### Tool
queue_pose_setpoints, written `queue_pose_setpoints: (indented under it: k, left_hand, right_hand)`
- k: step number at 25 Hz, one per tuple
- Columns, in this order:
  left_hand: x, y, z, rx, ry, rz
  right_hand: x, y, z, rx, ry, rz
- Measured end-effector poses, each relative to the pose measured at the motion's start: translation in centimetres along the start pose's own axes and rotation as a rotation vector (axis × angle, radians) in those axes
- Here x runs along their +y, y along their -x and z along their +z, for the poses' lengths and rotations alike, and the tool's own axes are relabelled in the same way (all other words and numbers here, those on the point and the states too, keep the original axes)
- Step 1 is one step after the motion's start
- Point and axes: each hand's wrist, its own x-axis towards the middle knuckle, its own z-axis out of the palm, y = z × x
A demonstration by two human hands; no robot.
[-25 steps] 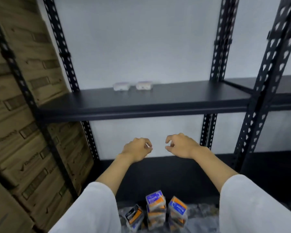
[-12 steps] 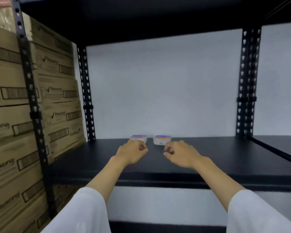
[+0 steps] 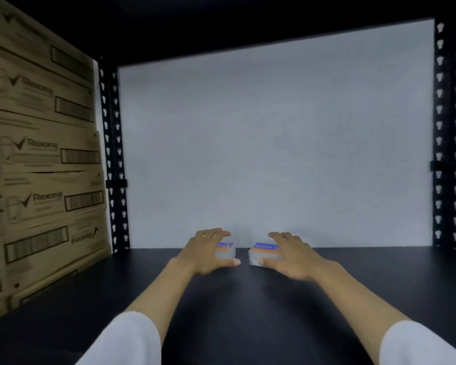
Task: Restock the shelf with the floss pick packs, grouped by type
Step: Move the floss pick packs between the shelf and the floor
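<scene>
Two small clear floss pick packs with blue and orange labels lie side by side at the back of the black shelf (image 3: 237, 317), against the white wall. My left hand (image 3: 203, 255) reaches over the left pack (image 3: 227, 250), fingers arched over its top and far side, thumb along its front edge. Likewise, my right hand (image 3: 292, 256) covers the right pack (image 3: 264, 251), with the thumb pressed on its front face. A narrow gap separates the two packs. Most of each pack is hidden under the hand.
Stacked brown Rexona cartons (image 3: 40, 164) wall off the left side of the shelf. Black perforated uprights stand at the back left (image 3: 113, 154) and right (image 3: 450, 127). The shelf above (image 3: 221, 19) hangs dark overhead.
My view has risen and moved into the shelf bay. Both hands went forward from loosely curled and empty to closing over the two packs at the back.
</scene>
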Motion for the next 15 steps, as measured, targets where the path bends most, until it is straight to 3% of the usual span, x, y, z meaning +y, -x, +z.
queue_pose_setpoints:
  k: [3, 5, 9, 12, 15]
  left_hand:
    - [-1.7, -2.0, 0.5, -0.173, -0.088, -0.048]
    - [-2.4, -2.6, 1.0, -0.185, -0.045, -0.071]
    - [-1.5, -1.0, 0.7, 0.019, 0.098, -0.12]
    - [0.2, 2.6, -1.1, 0.204, 0.24, -0.123]
    - [2.2, 7.2, -3.7, 0.29, 0.293, -0.069]
  right_hand:
    - [0.9, -0.6, 1.0, -0.053, -0.151, 0.042]
    - [1.1, -1.0, 1.2, -0.04, -0.141, 0.025]
    - [0.4, -0.4, 0.5, 0.083, -0.084, 0.003]
    - [-0.6, 1.9, -0.5, 0.177, -0.158, 0.011]
    - [-2.1, 5.8, -2.0, 0.229, -0.235, -0.019]
